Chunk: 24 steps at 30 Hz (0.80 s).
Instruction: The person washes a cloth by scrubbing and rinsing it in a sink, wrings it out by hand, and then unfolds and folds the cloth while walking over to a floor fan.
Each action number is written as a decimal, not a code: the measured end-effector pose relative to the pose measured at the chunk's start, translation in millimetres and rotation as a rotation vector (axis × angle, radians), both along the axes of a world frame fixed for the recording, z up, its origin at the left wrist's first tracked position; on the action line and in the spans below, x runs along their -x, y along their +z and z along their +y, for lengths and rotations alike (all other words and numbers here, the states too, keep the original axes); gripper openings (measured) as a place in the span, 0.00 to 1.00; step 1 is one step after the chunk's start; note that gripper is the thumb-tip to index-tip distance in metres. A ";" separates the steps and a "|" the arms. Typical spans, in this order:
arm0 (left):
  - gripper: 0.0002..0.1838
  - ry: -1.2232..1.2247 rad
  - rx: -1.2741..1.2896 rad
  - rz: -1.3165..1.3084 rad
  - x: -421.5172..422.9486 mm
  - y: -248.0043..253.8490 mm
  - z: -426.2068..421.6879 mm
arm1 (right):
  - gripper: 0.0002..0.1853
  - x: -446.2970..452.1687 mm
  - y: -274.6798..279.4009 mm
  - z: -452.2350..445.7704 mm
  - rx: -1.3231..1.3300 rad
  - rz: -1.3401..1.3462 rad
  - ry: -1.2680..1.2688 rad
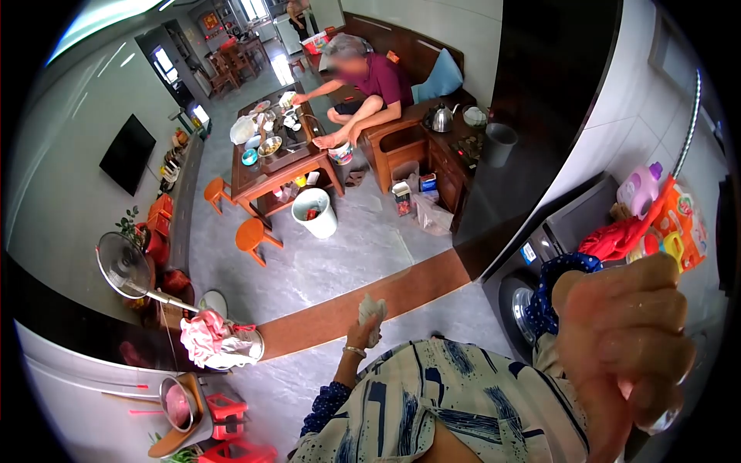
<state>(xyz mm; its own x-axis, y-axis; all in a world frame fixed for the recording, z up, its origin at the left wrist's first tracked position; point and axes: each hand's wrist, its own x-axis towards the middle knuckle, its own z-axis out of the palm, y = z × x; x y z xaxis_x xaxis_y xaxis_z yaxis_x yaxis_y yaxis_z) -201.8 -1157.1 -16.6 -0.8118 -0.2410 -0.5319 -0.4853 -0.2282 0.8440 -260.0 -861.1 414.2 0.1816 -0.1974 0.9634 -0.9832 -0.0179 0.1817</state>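
White bin point(319, 222) near an orange stool point(249, 233)

I get bright light from far window point(254, 9); glare on floor point(347, 258); fisheye warp, black corners; right hand point(624, 339) slightly soft.

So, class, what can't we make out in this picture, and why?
In the head view:
Whether the right hand holds anything: its curled fingers hide the palm.
The whole washing machine door: partly covered by the dotted sleeve.
The lowest red plastic piece: cut off by the bottom edge.
The far wall picture: details too small.
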 end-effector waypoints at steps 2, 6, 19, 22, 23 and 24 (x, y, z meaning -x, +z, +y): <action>0.24 0.001 0.002 -0.001 0.5 0.1 0.8 | 0.29 0.6 0.6 2.1 -0.004 -0.004 -0.010; 0.25 0.002 0.006 0.003 2.9 1.2 2.1 | 0.29 1.1 3.5 5.0 -0.004 0.001 -0.039; 0.25 -0.016 0.011 0.021 3.7 -1.5 5.4 | 0.28 0.7 1.9 7.4 0.015 0.013 -0.071; 0.25 -0.040 0.001 0.013 3.8 -1.3 1.8 | 0.28 0.5 2.4 12.8 0.012 0.001 -0.112; 0.25 -0.031 -0.001 0.024 3.7 -0.2 2.9 | 0.28 0.0 2.8 15.1 0.010 0.000 -0.125; 0.25 -0.022 -0.003 0.035 3.7 1.1 3.7 | 0.28 -0.8 2.5 15.4 0.005 -0.008 -0.153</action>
